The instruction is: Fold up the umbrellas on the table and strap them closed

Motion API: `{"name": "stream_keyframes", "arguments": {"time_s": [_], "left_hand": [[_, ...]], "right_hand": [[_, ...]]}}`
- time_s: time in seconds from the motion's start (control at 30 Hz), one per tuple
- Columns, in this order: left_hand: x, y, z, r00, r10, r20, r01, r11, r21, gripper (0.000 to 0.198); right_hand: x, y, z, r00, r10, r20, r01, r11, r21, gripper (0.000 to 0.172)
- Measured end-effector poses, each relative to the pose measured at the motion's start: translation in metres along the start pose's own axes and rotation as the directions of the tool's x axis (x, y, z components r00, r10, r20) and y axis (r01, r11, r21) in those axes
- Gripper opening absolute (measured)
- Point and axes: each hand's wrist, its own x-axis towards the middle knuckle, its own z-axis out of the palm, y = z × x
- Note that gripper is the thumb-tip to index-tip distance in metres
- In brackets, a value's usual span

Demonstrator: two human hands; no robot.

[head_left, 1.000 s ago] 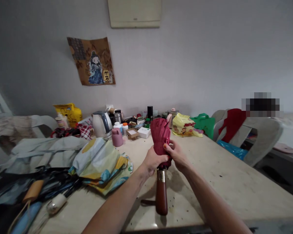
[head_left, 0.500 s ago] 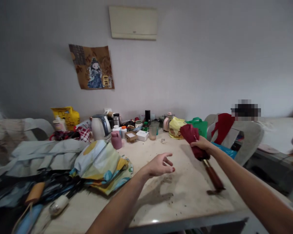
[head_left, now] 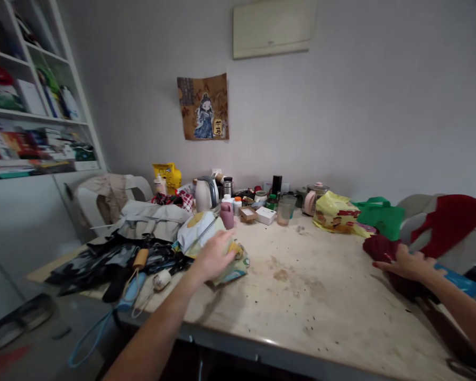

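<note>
My left hand (head_left: 215, 255) reaches over a folded patterned umbrella (head_left: 198, 228) in white, yellow and blue, fingers stretched out and holding nothing; whether it touches the cloth I cannot tell. At the table's right side, my right hand (head_left: 410, 264) lies across a maroon folded umbrella (head_left: 381, 247), its fingers bent over the fabric. That umbrella's brown handle (head_left: 446, 330) points toward me, partly behind my forearm. Left of the patterned one are dark umbrellas (head_left: 115, 259) with a wooden handle (head_left: 140, 259), a blue handle (head_left: 131, 292) with a strap, and a whitish handle end (head_left: 161, 280).
Along the back of the table (head_left: 285, 296) stand a kettle (head_left: 205, 194), a pink bottle (head_left: 227, 216), small boxes (head_left: 265, 215), cups (head_left: 283, 212) and a yellow bag (head_left: 336, 212). A green bag (head_left: 381, 218) and chair with red cloth (head_left: 448, 219) are at right.
The view has turned left, bringing a shelf into sight. My left hand has moved left to the patterned umbrella. The maroon umbrella has been brought lower at the table's right side, under my right hand.
</note>
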Motion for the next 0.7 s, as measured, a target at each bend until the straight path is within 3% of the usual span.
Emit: {"name": "stream_keyframes", "arguments": {"time_s": [0.03, 0.1, 0.2, 0.27, 0.33, 0.43, 0.57, 0.63, 0.67, 0.7], "left_hand": [[-0.012, -0.026, -0.009, 0.994, -0.108, -0.026, 0.111, 0.981, 0.156, 0.045], [-0.039, -0.074, -0.022, 0.943, -0.330, -0.049, 0.317, 0.843, 0.435, 0.038], [-0.075, -0.121, -0.026, 0.831, -0.556, -0.028, 0.441, 0.626, 0.643, 0.035], [-0.091, -0.129, -0.022, 0.821, -0.571, 0.016, 0.429, 0.637, 0.641, 0.032], [-0.097, -0.120, -0.015, 0.877, -0.480, 0.036, 0.379, 0.735, 0.563, 0.028], [-0.093, -0.083, -0.013, 0.952, -0.289, -0.100, 0.305, 0.867, 0.395, 0.025], [-0.071, -0.031, -0.033, 0.923, -0.238, -0.304, 0.266, 0.962, 0.055, 0.024], [-0.052, -0.011, -0.043, 0.883, -0.344, -0.319, 0.243, 0.917, -0.317, 0.026], [-0.041, -0.002, -0.045, 0.852, -0.443, -0.280, 0.243, 0.807, -0.539, 0.026], [-0.030, 0.007, -0.044, 0.815, -0.548, -0.188, 0.250, 0.626, -0.739, 0.025]], "right_hand": [[-0.001, -0.006, -0.002, 0.997, 0.072, 0.026, -0.070, 0.994, -0.083, 0.040], [-0.004, -0.023, -0.006, 0.990, 0.115, 0.079, -0.098, 0.976, -0.194, 0.049], [-0.016, -0.058, -0.008, 0.979, -0.091, 0.181, 0.117, 0.984, -0.137, 0.073], [-0.029, -0.082, -0.005, 0.936, -0.242, 0.255, 0.254, 0.967, -0.013, 0.080], [-0.046, -0.104, 0.000, 0.905, -0.307, 0.296, 0.280, 0.951, 0.129, 0.076], [-0.076, -0.135, 0.007, 0.887, -0.325, 0.329, 0.224, 0.924, 0.309, 0.066], [-0.109, -0.171, 0.002, 0.821, -0.414, 0.393, 0.152, 0.823, 0.548, 0.057], [-0.117, -0.186, -0.008, 0.808, -0.443, 0.388, 0.106, 0.758, 0.643, 0.053], [-0.119, -0.193, -0.014, 0.812, -0.449, 0.373, 0.087, 0.725, 0.683, 0.051], [-0.119, -0.198, -0.021, 0.824, -0.444, 0.351, 0.068, 0.693, 0.718, 0.048]]}}
